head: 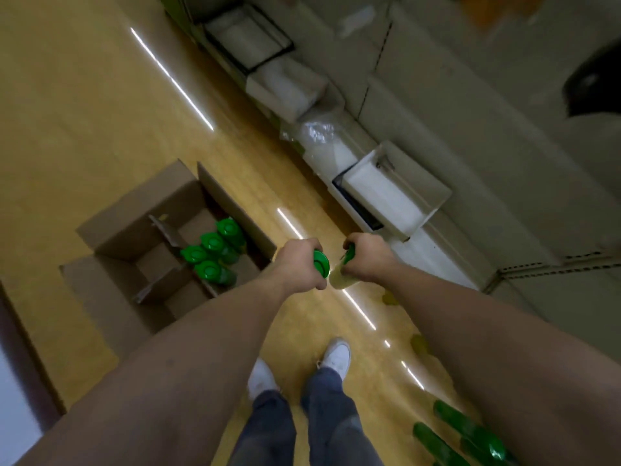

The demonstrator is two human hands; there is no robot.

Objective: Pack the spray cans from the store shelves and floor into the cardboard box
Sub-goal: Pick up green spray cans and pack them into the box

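**Two cans carried toward the box**

I hold one spray can in each hand, arms stretched forward over the floor point(84, 95). My left hand point(297, 264) is closed around a can point(321, 267) whose green cap faces up at me, so its long axis runs nearly vertical. My right hand point(368, 260) is wrapped around a second can point(342, 277), which is tilted, cap away. I think both are held so for lowering upright into the cardboard box point(134, 230), beside the four packed cans point(211, 253). More cans point(460, 432) lie on the floor.
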